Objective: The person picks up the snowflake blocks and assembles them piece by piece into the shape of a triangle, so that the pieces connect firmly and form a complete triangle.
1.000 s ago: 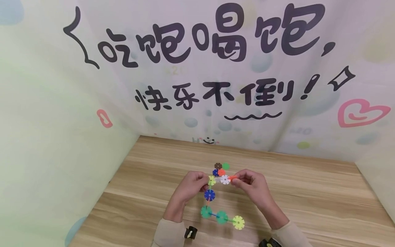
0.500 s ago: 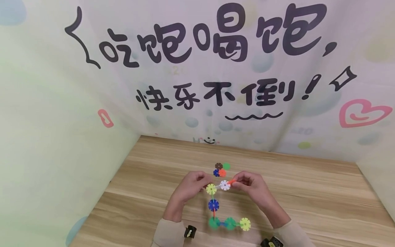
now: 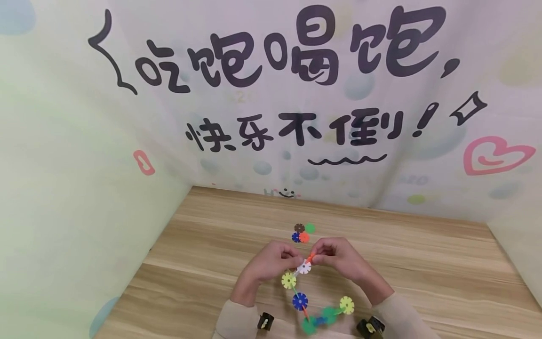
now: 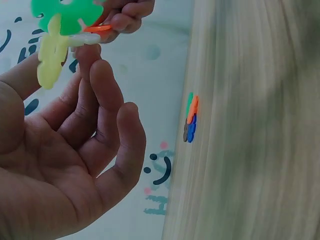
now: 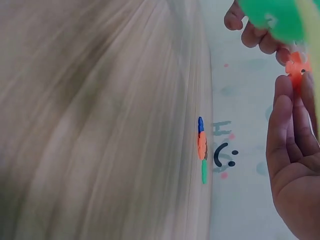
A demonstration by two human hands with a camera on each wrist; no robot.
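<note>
A bent chain of notched snowflake discs hangs between the hands. Its top end is an orange disc [image 5: 298, 69], pinched between the right hand's [image 3: 338, 259] thumb and fingers. Joined to that is a white disc [image 3: 304, 267], which the left hand [image 3: 271, 262] pinches at its edge; its thumb tip is partly hidden in the left wrist view. Below follow a yellow disc [image 3: 289, 280], a blue disc [image 3: 300, 301], blurred green discs [image 3: 309, 325] and a yellow end disc [image 3: 346, 305]. Thin edge-on discs link them.
Beyond the hands, a small group of loose discs lies on the wooden table [image 3: 423, 263]: brown [image 3: 299, 228], green [image 3: 310, 228], blue [image 3: 296, 237] and orange [image 3: 304, 237]. A printed curtain [image 3: 254, 103] stands along the table's back edge.
The left hand has moved right, from the yellow disc to the white one. The right hand has come left with the orange disc. The chain has dropped lower and its lower end has swung right.
</note>
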